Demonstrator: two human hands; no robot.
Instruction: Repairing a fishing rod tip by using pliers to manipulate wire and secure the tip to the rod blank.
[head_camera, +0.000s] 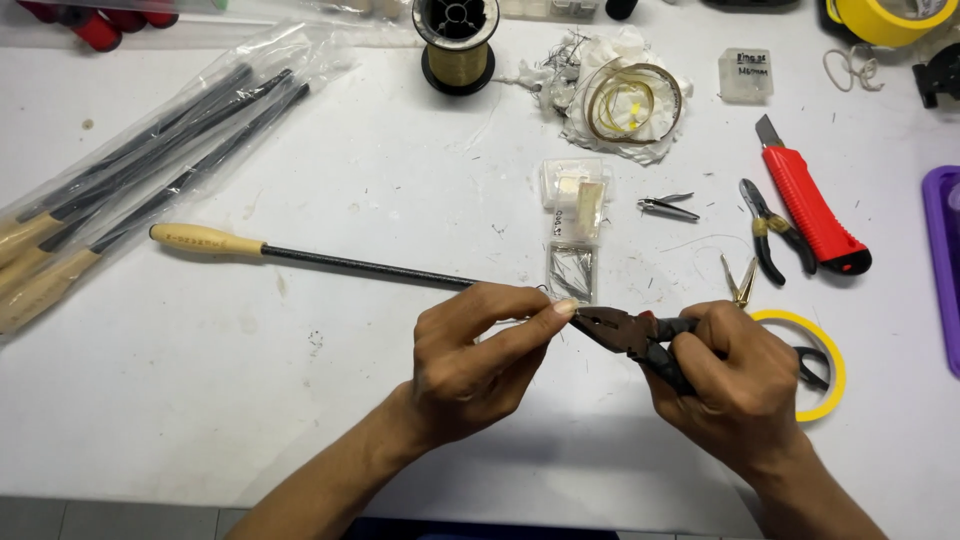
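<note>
Beside bagged rods (130, 150), left hand (475, 355) pinches rod tip (440, 279); right hand (735, 385) grips pliers (625, 332).

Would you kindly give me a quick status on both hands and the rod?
Left hand pinching the tip of the rod. Right hand gripping pliers, jaws at the left fingertips. Small packets just behind; nothing blocking.

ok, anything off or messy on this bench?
Mostly tidy. Oddities: a crumpled white tissue with tangled dark thread and a loose wire coil at top centre, plus small offcuts scattered near the red utility knife. Nothing looks damaged or spilled.
</note>
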